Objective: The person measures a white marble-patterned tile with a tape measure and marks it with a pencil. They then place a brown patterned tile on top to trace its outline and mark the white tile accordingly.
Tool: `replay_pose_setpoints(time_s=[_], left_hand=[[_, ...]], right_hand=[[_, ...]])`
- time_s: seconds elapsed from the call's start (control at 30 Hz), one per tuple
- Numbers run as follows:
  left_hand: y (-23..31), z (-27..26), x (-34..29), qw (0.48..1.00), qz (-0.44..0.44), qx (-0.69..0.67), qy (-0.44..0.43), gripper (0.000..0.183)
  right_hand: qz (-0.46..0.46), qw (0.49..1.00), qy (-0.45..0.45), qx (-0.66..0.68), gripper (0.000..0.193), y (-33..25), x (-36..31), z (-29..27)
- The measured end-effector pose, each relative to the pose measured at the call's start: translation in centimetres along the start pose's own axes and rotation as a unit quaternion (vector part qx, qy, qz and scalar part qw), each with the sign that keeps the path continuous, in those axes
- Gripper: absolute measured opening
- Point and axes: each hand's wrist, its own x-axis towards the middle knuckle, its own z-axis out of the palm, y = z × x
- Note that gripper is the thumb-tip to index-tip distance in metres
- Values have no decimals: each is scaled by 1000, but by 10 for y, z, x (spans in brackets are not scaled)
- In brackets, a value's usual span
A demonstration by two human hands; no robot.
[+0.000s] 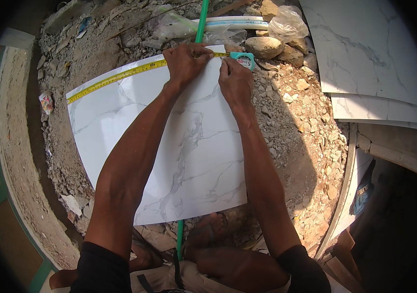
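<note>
A white, grey-veined marble-look tile (194, 161) lies before me. Along its far edge stretches the yellow blade of a tape measure (130, 73), reaching from the left corner to its teal case (242, 60) just past the right corner. My left hand (184, 63) is closed on the blade near the right end, thumb and fingers pressing it at the tile's edge. Beside the case, at the far right corner, my right hand (236, 83) is closed with its fingertips together. Whatever it may pinch is too small to make out.
A green pole (201, 22) passes beneath the tile. Rubble and stones (264, 47) surround it, with clear plastic bags (288, 23) at the back. More marble-look tiles (365, 49) stand at right. A concrete ledge (20, 146) runs along the left. My sandalled foot (211, 228) is near the tile's front edge.
</note>
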Motion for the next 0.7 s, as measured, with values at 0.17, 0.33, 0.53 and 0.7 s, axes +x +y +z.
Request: replay_pose_setpoints(time_s=[0.17, 0.33, 0.53, 0.7], left_hand=[[1, 0, 0, 1000, -2, 0, 5, 18], [1, 0, 0, 1000, -8, -6, 6, 18], [3, -1, 0, 1000, -12, -11, 3, 18], [3, -1, -1, 1000, -3, -1, 4, 17]], right_hand=[[19, 1000, -8, -5, 20, -2, 1, -1], [17, 1000, -12, -1, 20, -2, 2, -1], [6, 1000, -16, -25, 18, 2, 4, 1], [-4, 999, -23, -41, 19, 4, 5, 1]])
